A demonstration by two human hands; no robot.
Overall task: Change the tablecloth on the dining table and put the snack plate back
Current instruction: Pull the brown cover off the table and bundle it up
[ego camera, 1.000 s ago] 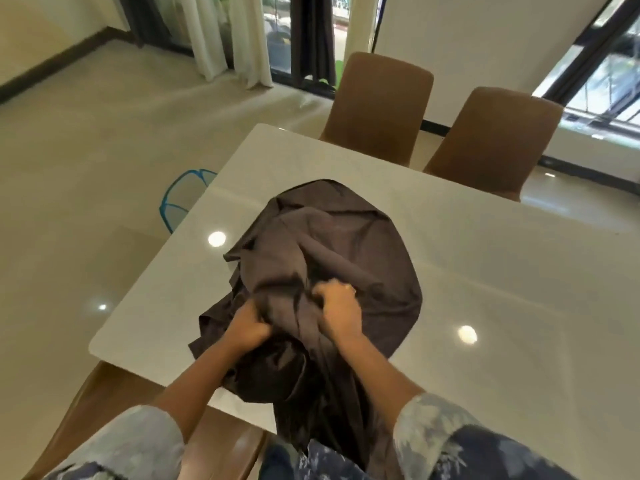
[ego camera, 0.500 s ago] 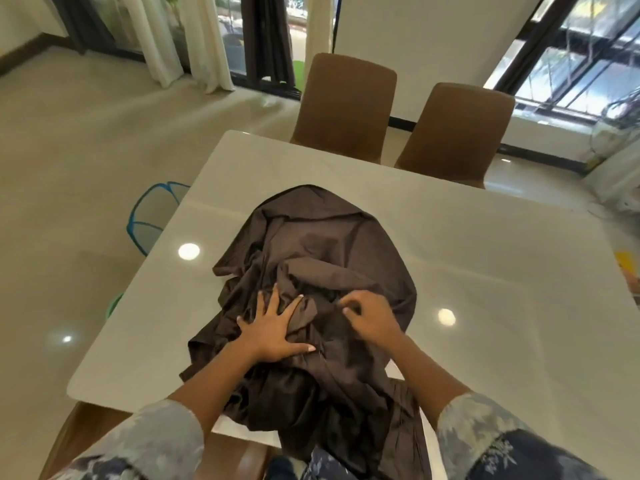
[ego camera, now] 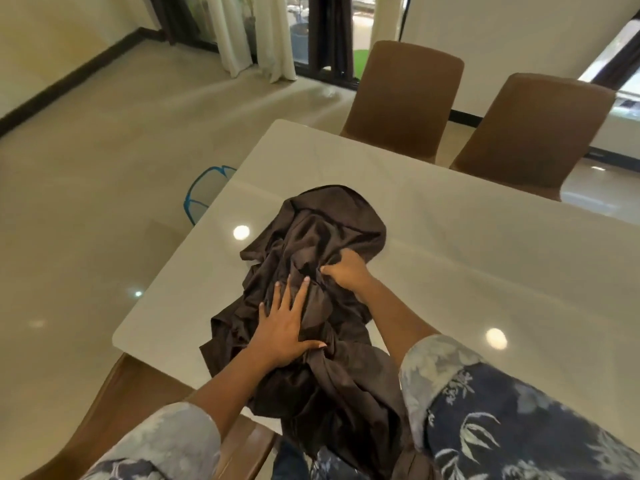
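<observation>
A second ago both hands were fisted in the dark tablecloth (ego camera: 332,233). Now the left hand (ego camera: 285,329) has opened and lies flat on the heap, fingers spread, just nearer than the right hand (ego camera: 346,271), whose grip is closed on a fold. The cloth sits bunched on the table (ego camera: 485,271), part of it mounded beyond that grip and a tail hanging over the near edge. This reads as pinning the heap while hunting for an edge, so spreading has barely begun. No snack plate is in view.
</observation>
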